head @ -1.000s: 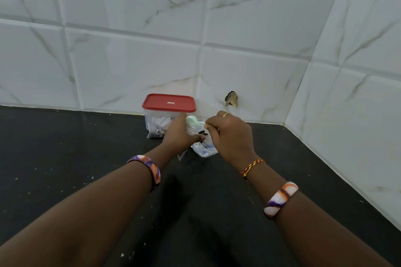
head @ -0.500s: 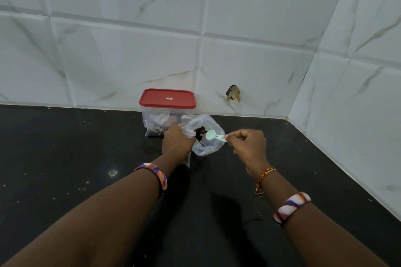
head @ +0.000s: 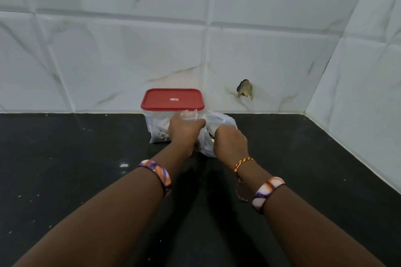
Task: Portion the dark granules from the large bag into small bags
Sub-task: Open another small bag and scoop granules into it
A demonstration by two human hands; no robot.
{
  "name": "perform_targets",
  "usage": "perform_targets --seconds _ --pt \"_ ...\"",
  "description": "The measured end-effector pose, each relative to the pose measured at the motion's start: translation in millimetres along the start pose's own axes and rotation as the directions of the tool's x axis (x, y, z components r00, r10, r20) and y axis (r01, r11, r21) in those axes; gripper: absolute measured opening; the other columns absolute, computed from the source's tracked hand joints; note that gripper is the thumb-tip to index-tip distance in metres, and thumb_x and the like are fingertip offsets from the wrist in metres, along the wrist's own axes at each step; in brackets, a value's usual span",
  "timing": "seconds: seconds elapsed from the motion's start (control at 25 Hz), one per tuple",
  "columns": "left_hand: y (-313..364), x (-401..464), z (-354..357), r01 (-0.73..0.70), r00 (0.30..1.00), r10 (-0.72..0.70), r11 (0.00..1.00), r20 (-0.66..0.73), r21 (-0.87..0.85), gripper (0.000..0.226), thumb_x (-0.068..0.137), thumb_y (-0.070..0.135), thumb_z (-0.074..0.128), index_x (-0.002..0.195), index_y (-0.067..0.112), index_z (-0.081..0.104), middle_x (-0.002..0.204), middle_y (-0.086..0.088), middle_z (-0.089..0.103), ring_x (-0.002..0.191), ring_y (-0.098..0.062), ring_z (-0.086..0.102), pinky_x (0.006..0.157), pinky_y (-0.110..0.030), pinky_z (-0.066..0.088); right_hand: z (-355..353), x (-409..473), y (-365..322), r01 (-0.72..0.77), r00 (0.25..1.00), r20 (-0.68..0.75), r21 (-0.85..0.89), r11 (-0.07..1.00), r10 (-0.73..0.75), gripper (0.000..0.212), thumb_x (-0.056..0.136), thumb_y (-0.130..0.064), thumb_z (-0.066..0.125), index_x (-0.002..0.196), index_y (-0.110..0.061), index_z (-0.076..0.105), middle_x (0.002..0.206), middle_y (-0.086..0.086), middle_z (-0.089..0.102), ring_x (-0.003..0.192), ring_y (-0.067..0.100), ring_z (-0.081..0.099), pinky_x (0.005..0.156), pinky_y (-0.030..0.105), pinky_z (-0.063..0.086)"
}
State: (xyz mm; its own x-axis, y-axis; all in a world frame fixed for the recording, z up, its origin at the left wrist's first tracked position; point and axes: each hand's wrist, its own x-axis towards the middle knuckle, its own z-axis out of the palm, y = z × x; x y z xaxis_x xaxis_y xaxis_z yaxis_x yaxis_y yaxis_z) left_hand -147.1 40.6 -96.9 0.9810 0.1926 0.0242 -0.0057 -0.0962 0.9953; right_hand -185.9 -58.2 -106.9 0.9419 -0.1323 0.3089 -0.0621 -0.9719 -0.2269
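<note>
Resting on the black desk [head: 65, 169] at 12 o'clock, large bag [head: 219, 121]: soft, light, slippery film; best taken at the mouth. Left hand [head: 184, 130] pinching clear plastic; right hand [head: 231, 143] curled at the bag, grip contents hidden.

Both arms are bare, with no sleeves. Just behind the left hand [head: 184, 129], on the wrist, sits a thick round bangle [head: 157, 174]. It has swirls of purple, orange and white, and it looks shiny. Just behind the right hand [head: 231, 144] a thin thread band [head: 243, 162] goes around the wrist. It is red and yellow, and a loose end with tiny beads hangs down from it. A bit further back on that arm is a second thick bangle [head: 268, 193], with the same purple, orange and white swirls.
</note>
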Motion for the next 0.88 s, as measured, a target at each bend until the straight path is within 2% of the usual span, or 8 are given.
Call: perform_targets --seconds 0.04,0.12,0.2,0.28,0.4,0.52,0.72,0.88 --pt "5.9 3.5 10.3 -0.006 0.999 0.008 0.999 0.036 -0.037 0.033 0.07 0.005 0.069 0.101 0.008 0.06 0.095 -0.008 0.065 0.089 -0.023 0.063 0.076 -0.031 0.056 1.1 4.3 7.1 -0.08 0.997 0.007 0.09 0.993 0.079 0.022 0.091 -0.013 0.051 0.104 -0.002 0.064 0.107 0.012 0.065 0.102 0.026 0.061 0.075 0.028 0.043" --pt "17.2 4.7 31.5 -0.146 0.967 0.142 0.989 0.211 0.003 0.022 0.072 0.003 0.069 0.09 0.011 0.06 0.082 -0.004 0.062 0.075 -0.015 0.06 0.065 -0.022 0.052 6.7 9.9 25.8 -0.24 0.97 0.052 0.332 0.912 0.236 0.019 0.086 -0.008 0.053 0.094 0.001 0.068 0.096 0.015 0.067 0.096 0.027 0.061 0.073 0.026 0.041" --pt "23.6 -0.3 48.3 -0.315 0.893 0.24 0.938 0.382 0.147 0.025 0.074 0.007 0.069 0.097 0.01 0.059 0.085 0.0 0.059 0.078 -0.011 0.057 0.07 -0.02 0.049 9.9 9.4 43.5 -0.394 0.909 0.128 0.567 0.723 0.396 0.015 0.083 -0.003 0.053 0.075 -0.002 0.065 0.074 0.011 0.061 0.081 0.026 0.058 0.067 0.026 0.041" --pt "18.7 -1.0 58.4 -0.419 0.848 0.27 0.869 0.455 0.264 0.033 0.075 0.012 0.069 0.106 0.006 0.057 0.085 0.005 0.054 0.083 -0.01 0.053 0.066 -0.014 0.043 13.2 4.1 52.4 -0.475 0.855 0.202 0.677 0.563 0.478 0.029 0.081 0.001 0.055 0.054 -0.01 0.056 0.06 0.005 0.052 0.07 0.024 0.054 0.058 0.027 0.041" --pt "14.1 -2.3 57.5 -0.435 0.859 0.287 0.846 0.425 0.309 0.038 0.075 0.016 0.071 0.108 0.007 0.055 0.084 0.008 0.05 0.083 -0.009 0.05 0.06 -0.008 0.035 8.7 -1.7 56.1 -0.433 0.873 0.131 0.654 0.621 0.47 0.035 0.077 0.0 0.06 0.044 -0.01 0.056 0.049 0.006 0.05 0.058 0.024 0.053 0.055 0.028 0.043" --pt "15.8 -7.7 47.1 -0.427 0.88 0.31 0.848 0.361 0.314 0.042 0.074 0.017 0.073 0.11 0.01 0.053 0.085 0.008 0.05 0.083 -0.01 0.05 0.061 -0.015 0.039 -2.0 -7.9 56.1 -0.383 0.881 0.04 0.647 0.659 0.472 0.027 0.075 -0.002 0.064 0.048 0.0 0.061 0.05 0.012 0.054 0.056 0.025 0.057 0.056 0.032 0.048" --pt "18.1 -22.1 33.5 -0.397 0.891 0.279 0.862 0.359 0.315 0.055 0.073 0.023 0.076 0.119 0.009 0.048 0.099 0.001 0.051 0.088 -0.014 0.051 0.069 -0.021 0.04 -15.1 -28.7 64.6 -0.426 0.822 0.063 0.728 0.537 0.566 0.015 0.076 -0.002 0.068 0.061 0.001 0.067 0.069 0.017 0.068 0.064 0.026 0.065 0.059 0.035 0.057" --pt "7.4 -37.8 26.6 -0.408 0.883 0.271 0.848 0.384 0.338 0.057 0.076 0.023 0.074 0.122 0.007 0.044 0.11 -0.005 0.053 0.098 -0.017 0.051 0.077 -0.026 0.038 -26.1 -54.6 74.7 -0.465 0.78 0.123 0.77 0.437 0.613 0.014 0.079 -0.003 0.067 0.065 -0.003 0.066 0.059 0.006 0.06 0.048 0.01 0.051 0.04 0.016 0.039"
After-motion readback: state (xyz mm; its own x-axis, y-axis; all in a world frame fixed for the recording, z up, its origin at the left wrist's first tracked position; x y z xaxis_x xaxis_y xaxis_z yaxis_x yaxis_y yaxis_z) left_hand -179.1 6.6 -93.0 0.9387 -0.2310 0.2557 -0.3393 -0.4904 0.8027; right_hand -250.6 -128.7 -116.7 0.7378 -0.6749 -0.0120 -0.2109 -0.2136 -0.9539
